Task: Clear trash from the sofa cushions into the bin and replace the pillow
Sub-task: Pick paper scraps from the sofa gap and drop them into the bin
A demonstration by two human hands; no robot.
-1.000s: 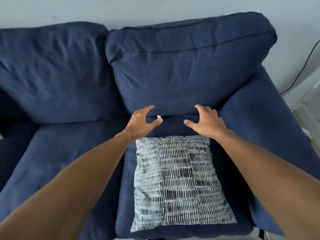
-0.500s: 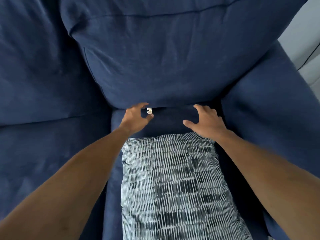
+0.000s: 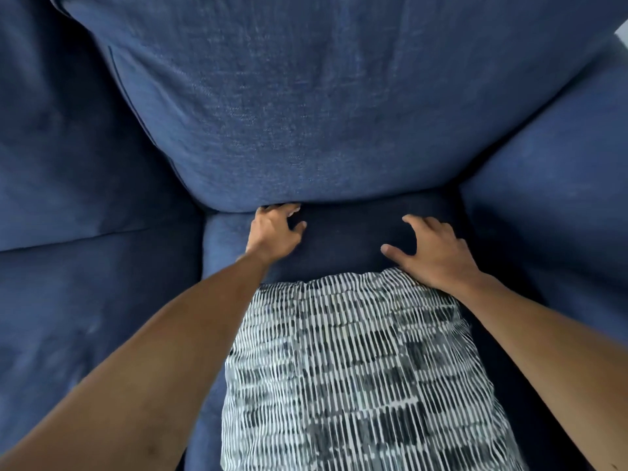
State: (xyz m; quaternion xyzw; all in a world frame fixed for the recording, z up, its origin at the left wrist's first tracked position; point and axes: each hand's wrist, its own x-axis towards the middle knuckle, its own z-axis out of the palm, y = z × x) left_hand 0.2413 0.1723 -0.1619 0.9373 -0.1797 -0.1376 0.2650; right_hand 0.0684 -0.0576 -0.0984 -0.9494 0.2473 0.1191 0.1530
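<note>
Nearest the camera, the patterned pillow [image 3: 360,372] lies flat on the seat cushion [image 3: 343,239], black-and-white weave up. Judged soft and light; it should fold if pinched at one corner, so a hold on two opposite edges looks best for setting it back.

The right hand [image 3: 431,253] rests at the pillow's far right corner, fingers spread and loosely curled, holding nothing.

Farther on, the left hand [image 3: 273,229] reaches into the crease where the seat cushion meets the back cushion [image 3: 306,113]. Its fingertips [image 3: 292,209] are tucked at the seam, narrowly curled; whether they hold anything cannot be told. No trash visible in this view. Any scrap there is presumably small and light: a fingertip pinch would suit.

Bin not in view.
</note>
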